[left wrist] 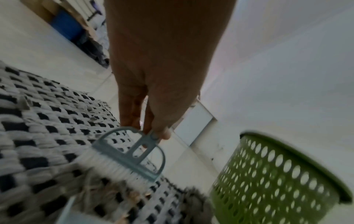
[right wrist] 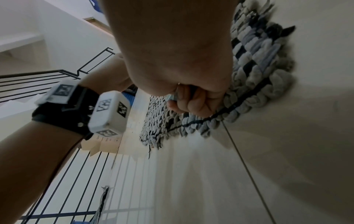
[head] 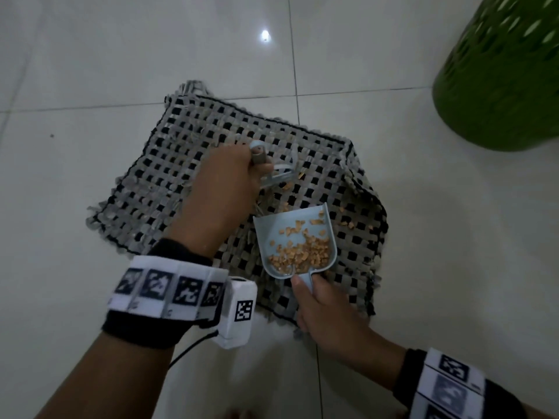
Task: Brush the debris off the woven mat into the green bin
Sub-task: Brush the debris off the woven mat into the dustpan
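A grey and black woven mat [head: 187,164] lies on the tiled floor. My left hand [head: 230,176] grips a small pale blue brush [left wrist: 132,159], whose white bristles touch the mat just above the dustpan's mouth. My right hand [head: 320,303] holds the handle of a pale blue dustpan [head: 272,231] that rests on the mat with a heap of orange debris [head: 305,252] inside. A few orange crumbs [head: 348,223] still lie on the mat beside the pan. The green perforated bin [head: 502,80] stands at the upper right, off the mat.
Pale floor tiles [head: 90,71] surround the mat. The left wrist view shows the bin [left wrist: 277,181] close to the mat's edge and a white wall behind. A black metal railing [right wrist: 57,75] and a stair edge appear in the right wrist view.
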